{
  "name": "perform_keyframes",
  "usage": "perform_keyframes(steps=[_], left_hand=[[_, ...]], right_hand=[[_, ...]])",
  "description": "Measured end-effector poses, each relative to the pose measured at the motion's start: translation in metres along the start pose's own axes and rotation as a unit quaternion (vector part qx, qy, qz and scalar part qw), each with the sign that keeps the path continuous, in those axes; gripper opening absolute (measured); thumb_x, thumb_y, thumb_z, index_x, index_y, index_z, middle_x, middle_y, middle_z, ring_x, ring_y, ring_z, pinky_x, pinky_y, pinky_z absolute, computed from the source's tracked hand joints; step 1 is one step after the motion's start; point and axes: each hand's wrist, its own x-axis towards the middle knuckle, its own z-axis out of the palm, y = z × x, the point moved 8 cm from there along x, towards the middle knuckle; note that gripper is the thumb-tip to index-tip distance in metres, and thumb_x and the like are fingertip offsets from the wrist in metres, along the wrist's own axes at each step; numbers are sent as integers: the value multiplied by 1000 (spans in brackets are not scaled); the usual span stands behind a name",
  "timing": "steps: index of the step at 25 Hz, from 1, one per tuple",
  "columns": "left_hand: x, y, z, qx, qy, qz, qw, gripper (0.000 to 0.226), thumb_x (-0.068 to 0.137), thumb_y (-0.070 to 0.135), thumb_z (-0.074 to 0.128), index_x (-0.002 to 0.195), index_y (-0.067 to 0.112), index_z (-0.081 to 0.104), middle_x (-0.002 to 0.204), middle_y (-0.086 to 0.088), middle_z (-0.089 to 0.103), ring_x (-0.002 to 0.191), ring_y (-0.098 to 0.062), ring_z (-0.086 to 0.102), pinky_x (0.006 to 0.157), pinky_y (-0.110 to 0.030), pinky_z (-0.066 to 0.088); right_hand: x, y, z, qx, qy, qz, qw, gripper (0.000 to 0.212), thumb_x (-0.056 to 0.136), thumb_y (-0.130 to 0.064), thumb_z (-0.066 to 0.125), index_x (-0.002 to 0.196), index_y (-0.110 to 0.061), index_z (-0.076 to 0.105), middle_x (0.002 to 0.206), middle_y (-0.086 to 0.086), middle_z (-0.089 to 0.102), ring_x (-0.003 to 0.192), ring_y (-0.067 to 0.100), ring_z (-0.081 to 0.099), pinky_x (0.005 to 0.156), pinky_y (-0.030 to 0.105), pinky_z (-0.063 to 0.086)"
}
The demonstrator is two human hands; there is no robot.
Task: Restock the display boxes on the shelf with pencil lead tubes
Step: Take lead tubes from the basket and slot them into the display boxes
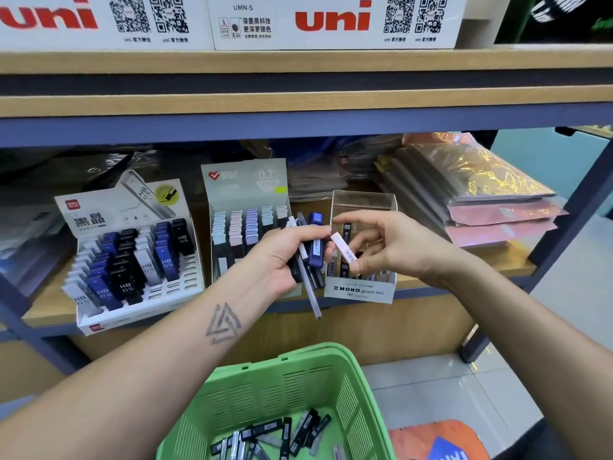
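Lead tubes (311, 257) bunched in left hand (282, 260); right hand (391, 247) seemingly pinches one.

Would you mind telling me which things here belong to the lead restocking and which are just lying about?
Part of the job:
- left hand gripping a bunch of lead tubes
- right hand pinching a white lead tube
- MONO graph MG box
- HB 0.5 display box
- 0.7 display box
- green basket

Lying about:
- uni cartons
- glossy packets

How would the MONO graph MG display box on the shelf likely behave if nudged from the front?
The MONO graph MG display box looks like thin card with a tall clear back, so it is probably light and would slide. It sits at the shelf edge, so it might tip or fall.
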Motion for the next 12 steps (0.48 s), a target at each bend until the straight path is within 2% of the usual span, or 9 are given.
perform_keyframes(steps=[2,3,6,8,12], left_hand=[[1,-1,0,-4,-1,-4,1000,11,83,-5,71,93,-6,66,82,-21,71,65,-22,67,52,-26,57],[1,-1,1,-5,-3,-4,1000,12,83,-5,71,94,-6,66,81,-20,71,65,-22,67,52,-26,57],[1,-1,1,-2,-8,-7,1000,14,82,-5,72,94,-6,65,80,-18,68,64,-21,66,53,-26,57],[1,-1,0,1,-9,-8,1000,14,82,-5,72,94,-6,65,80,-18,68,65,-21,66,53,-26,57],[2,-3,-2,4,-5,-10,1000,14,81,-5,74,92,-5,66,82,-18,68,68,-22,67,55,-27,58]], right_hand=[[0,-1,7,-9,-15,-1,1000,78,80,10,78,143,-27,53,92,17,74,76,25,74,72,32,60],[0,-2,6,-19,-9,-7,1000,72,81,9,78,140,-27,57,90,16,74,75,25,74,71,32,60],[0,-7,-23,-35,96,-28,994,37,87,-1,75,119,-19,69,79,6,75,73,21,74,74,39,62],[-3,-3,-45,-36,165,-26,985,19,88,-6,76,105,-15,71,76,5,76,73,19,74,75,40,62],[-5,13,-60,-137,222,3,965,12,79,-13,86,82,-21,77,77,-3,74,74,13,69,74,32,57]])
